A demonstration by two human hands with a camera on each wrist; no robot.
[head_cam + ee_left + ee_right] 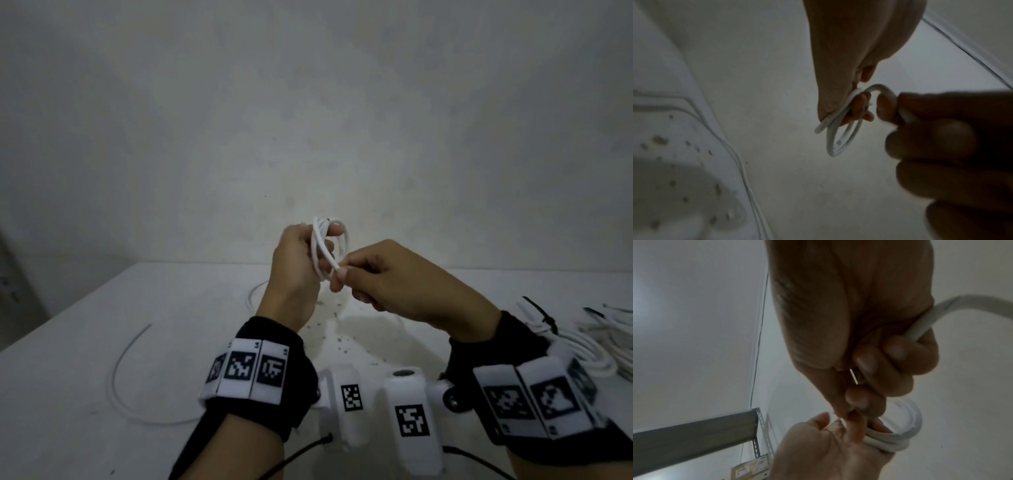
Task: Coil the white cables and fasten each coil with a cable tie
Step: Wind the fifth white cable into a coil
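A small coil of white cable point(326, 244) is held up above the white table point(102, 342). My left hand point(301, 260) grips the coil's loops between thumb and fingers; in the left wrist view the coil point(838, 136) hangs below those fingers. My right hand point(383, 277) pinches the cable's running strand point(337, 269) just beside the coil, fingers curled. In the right wrist view the strand point(925, 324) runs through the closed right hand point(869, 369) toward the coil point(898, 439). The cable's loose tail point(118, 370) curves over the table at left.
At the right edge of the table lie a heap of white cables point(603, 342) and black cable ties point(544, 317). Dark specks mark the table point(339, 339) below the hands. A grey shelf on a metal bracket point(694, 439) shows in the right wrist view.
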